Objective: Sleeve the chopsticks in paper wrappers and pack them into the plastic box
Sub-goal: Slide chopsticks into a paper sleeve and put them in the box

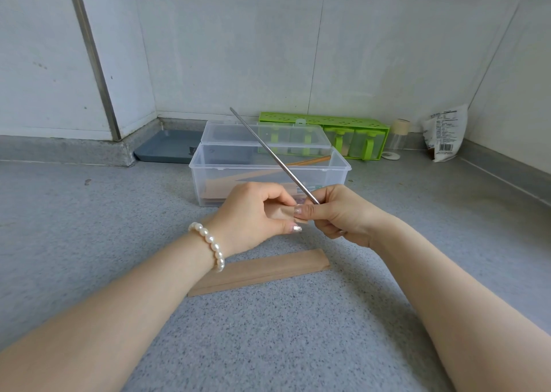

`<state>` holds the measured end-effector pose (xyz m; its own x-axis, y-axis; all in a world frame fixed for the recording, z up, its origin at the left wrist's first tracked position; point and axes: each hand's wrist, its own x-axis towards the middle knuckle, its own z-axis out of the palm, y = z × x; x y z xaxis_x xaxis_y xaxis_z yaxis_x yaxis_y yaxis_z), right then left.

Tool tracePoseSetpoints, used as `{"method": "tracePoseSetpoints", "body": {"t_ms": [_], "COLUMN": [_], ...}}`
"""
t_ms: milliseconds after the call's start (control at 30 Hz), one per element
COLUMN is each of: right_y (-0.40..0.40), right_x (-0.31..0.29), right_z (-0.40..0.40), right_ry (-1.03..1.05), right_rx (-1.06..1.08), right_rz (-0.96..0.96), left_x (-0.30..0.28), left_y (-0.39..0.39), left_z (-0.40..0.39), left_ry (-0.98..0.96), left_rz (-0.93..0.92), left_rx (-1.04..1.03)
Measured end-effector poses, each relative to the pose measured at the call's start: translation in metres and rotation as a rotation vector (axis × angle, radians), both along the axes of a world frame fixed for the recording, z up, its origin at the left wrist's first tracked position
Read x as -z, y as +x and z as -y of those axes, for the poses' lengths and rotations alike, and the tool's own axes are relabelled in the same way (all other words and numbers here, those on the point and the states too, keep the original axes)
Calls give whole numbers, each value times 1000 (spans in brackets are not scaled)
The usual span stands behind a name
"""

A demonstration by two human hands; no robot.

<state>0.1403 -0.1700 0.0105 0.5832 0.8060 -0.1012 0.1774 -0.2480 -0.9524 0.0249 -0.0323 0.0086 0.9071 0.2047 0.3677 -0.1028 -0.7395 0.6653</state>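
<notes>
My left hand pinches the end of a brown paper wrapper above the counter. My right hand grips a metal chopstick by its lower end, right at the wrapper's mouth; the chopstick slants up and to the left over the box. Behind the hands stands the clear plastic box, lid open, with a sleeved pair and a wooden chopstick inside. A stack of brown paper wrappers lies on the counter below my hands.
A green seasoning rack stands against the back wall, with a small jar and a paper bag to its right. A grey tray lies in the back left corner. The grey speckled counter stretches around.
</notes>
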Motion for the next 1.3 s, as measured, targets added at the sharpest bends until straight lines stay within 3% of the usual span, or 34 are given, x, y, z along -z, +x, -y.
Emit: {"method": "tracePoseSetpoints", "body": {"t_ms": [767,1033,1300], "right_y": [3,25,44], "right_x": [-9,-14,-7], "right_z": [7,23,28], "right_ry": [18,-60,-213], "right_rx": [29,689,856], "right_rz": [-5,657,943], "left_x": [0,1,0], "left_y": [1,6,6], "left_z": [-4,-32,-36], "left_ry": [40,35,-39], "left_rz": [74,13,50], "left_rx": [-49,-208,-184]}}
